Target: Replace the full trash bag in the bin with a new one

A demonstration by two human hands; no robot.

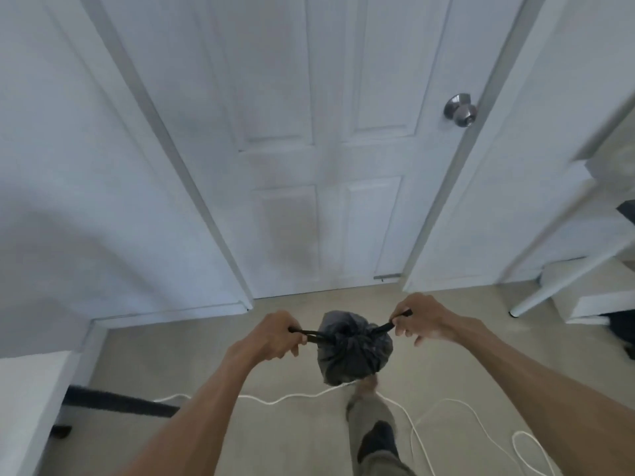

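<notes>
A closed white door fills the view from 10 to 2 o'clock, its silver knob at 1 o'clock, with beige carpet floor below. At 6 o'clock hangs the full trash bag, dark grey, gathered shut at its top and held in the air above the floor, with a white cord trailing over the carpet beneath it.

No bin shows here, so the bag looks already lifted out; tying it off, disposing of it and fitting the new liner seem to remain.

Both forearms reach forward from 7 and 5 o'clock. The left hand curls its grip round one black drawstring end; the right hand pinches the other end, the two drawn apart sideways.
</notes>
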